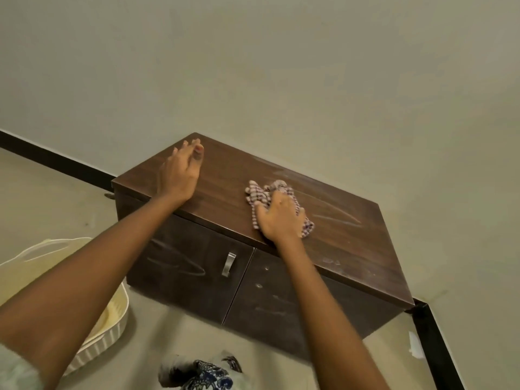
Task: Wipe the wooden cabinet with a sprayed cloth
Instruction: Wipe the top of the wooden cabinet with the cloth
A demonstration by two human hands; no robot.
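A low dark wooden cabinet (346, 243) stands against the wall, its top streaked with pale wipe marks. My right hand (281, 218) presses a checked red-and-white cloth (260, 192) flat on the middle of the top, near the front edge. My left hand (180, 171) rests on the top's left end with fingers spread and nothing in it. Two doors form the cabinet front, and the left one has a metal handle (228, 264).
A cream ribbed plastic basket (109, 327) sits on the floor at the lower left, partly behind my left arm. Patterned blue-and-white fabric (205, 375) shows at the bottom edge. A black skirting strip (56, 161) runs along the wall, and a dark post (433, 344) stands at the right.
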